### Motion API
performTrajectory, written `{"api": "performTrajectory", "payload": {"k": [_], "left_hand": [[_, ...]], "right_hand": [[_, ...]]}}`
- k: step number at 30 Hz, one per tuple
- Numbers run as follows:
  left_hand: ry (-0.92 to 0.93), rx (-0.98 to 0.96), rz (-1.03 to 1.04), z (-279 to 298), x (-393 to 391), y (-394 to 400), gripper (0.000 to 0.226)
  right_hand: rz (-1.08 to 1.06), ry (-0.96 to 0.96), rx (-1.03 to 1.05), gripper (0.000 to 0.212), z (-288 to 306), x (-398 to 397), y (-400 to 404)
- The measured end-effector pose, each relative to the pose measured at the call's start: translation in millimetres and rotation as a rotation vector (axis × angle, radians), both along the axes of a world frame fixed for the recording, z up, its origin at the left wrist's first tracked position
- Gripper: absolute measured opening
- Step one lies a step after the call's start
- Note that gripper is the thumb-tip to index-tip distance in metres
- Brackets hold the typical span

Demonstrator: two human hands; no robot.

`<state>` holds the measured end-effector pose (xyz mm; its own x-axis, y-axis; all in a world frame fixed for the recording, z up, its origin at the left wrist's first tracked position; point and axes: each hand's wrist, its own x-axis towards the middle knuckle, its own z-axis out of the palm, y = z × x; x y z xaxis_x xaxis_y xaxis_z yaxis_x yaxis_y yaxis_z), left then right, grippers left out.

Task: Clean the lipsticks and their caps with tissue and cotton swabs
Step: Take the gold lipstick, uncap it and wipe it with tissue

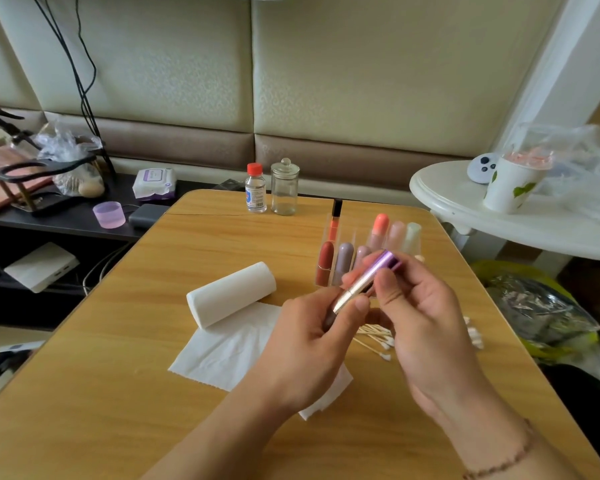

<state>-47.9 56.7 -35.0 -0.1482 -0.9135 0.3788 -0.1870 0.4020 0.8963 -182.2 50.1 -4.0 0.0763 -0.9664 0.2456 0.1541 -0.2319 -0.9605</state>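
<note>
Both hands hold one purple lipstick (368, 277) over the near right of the bench (118, 393). The left hand (312, 341) pinches its gold base; the right hand (420, 317) pinches the purple cap. Judged best: pull the cap straight off along the tube, keeping it above the tissue sheet (222, 351), cotton swabs (378, 337) close by.

One purple lipstick (374, 277) is held up, and seven more tubes (343, 263) stand in one clear organizer (326, 282). The counter (118, 393) also carries one tissue roll (231, 294), one loose tissue sheet (229, 348), one red-capped bottle (255, 188) and one glass jar (284, 188). The cotton swabs (378, 337) lie in a pile too tangled to count.
</note>
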Motion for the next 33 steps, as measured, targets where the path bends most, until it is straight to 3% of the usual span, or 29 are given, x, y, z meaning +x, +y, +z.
{"api": "performTrajectory", "payload": {"k": [3, 6, 10, 14, 16, 23, 26, 33], "left_hand": [[-0.020, 0.023, 0.041, -5, 2, -2, 0.049], [0.052, 0.056, 0.053, -8, 5, -7, 0.046], [0.383, 0.219, -0.071, -5, 4, -10, 0.038], [0.785, 0.399, -0.150, 3, 13, -15, 0.035], [0.934, 0.469, -0.177, 4, 16, -17, 0.031], [1.069, 0.504, -0.166, 3, 20, -20, 0.032], [1.080, 0.434, -0.083, 3, 24, -23, 0.028], [1.080, 0.294, 0.067, 8, 29, -24, 0.022]], "right_hand": [[-0.028, -0.079, 0.010, 0.027, 9, -6, -6], [-0.110, -0.047, -0.066, 0.023, 18, -14, -15], [-0.144, -0.038, -0.107, 0.022, 19, -31, -21], [-0.125, 0.429, -0.127, 0.028, 2, -34, -19], [-0.135, 0.611, -0.159, 0.021, -7, -28, -18], [-0.169, 1.239, -0.238, 0.023, -14, -2, -21], [-0.153, 1.359, -0.292, 0.020, -11, 13, -25], [-0.111, 1.442, -0.281, 0.028, -18, 35, -30]]}}
